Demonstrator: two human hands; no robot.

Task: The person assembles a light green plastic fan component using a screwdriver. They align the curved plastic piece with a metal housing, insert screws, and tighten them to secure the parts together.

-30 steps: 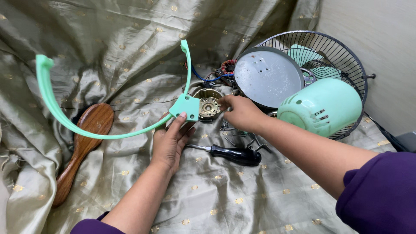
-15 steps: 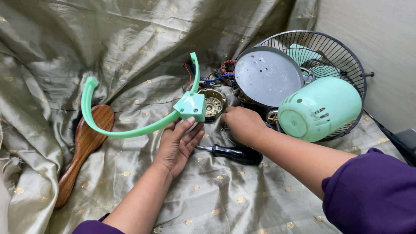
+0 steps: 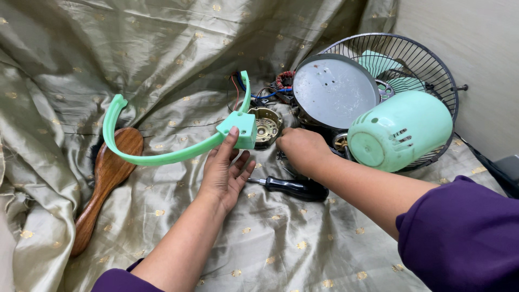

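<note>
Here, one glossy wooden brush lies leftmost; the left hand, fingers loosely spread, props up one curved green plastic bracket above the cloth; the right hand, curled, grip unclear, touches small metal parts beside one black-handled screwdriver.

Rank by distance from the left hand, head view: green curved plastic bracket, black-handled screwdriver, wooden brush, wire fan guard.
From the left hand:
1. Green curved plastic bracket, touching its fingertips.
2. Black-handled screwdriver, just to its right.
3. Wooden brush, far left.
4. Wire fan guard, far upper right.
</note>
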